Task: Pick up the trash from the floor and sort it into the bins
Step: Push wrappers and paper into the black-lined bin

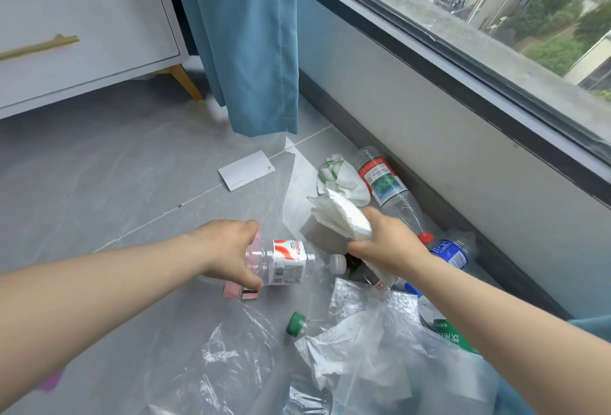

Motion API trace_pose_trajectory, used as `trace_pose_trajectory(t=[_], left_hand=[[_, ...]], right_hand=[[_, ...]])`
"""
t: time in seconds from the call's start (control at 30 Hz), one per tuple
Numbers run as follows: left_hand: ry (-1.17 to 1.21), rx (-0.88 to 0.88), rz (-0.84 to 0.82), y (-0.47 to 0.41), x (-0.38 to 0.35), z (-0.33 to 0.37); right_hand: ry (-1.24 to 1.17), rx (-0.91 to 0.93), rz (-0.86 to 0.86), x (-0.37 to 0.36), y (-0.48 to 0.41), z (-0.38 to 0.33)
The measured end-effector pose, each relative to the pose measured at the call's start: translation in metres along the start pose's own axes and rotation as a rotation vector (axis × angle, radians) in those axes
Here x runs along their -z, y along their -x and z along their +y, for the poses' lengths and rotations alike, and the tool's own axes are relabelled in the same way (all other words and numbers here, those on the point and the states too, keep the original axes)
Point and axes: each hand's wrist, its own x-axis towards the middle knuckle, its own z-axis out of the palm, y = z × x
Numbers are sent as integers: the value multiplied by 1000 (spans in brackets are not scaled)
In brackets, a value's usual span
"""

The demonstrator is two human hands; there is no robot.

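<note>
A person's left hand (pixel 231 251) has its grip closed around a clear plastic bottle with a red-and-white label (pixel 287 262), held just above the grey tiled floor (pixel 99 183). The right hand (pixel 385 242) clutches crumpled white paper (pixel 340 216). With both hands full, the smooth bottle could slip.
</note>
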Motion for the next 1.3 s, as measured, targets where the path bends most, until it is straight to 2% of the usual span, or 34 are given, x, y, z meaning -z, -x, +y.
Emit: trace_pose_trajectory(t=[0.17,0.33,0.47,0.6,0.83,0.97,1.13,1.3], left_hand=[[36,49,67,15,8,-4],[180,178,139,35,17,-11],[360,266,296,55,33,-4],[578,304,433,66,65,5],[960,228,614,66,112,0],[1139,175,698,64,137,-16],[1179,173,701,66,170,-25],[1203,158,726,91,245,-28]], right_hand=[[-19,8,116,13,8,-5],[-147,0,179,30,22,-20],[-353,12,244,47,41,-34],[-463,27,303,67,48,-49],[-722,83,394,113,34,-95],[-777,114,434,137,22,-120],[-753,106,428,171,8,-142],[-761,90,429,230,16,-181]])
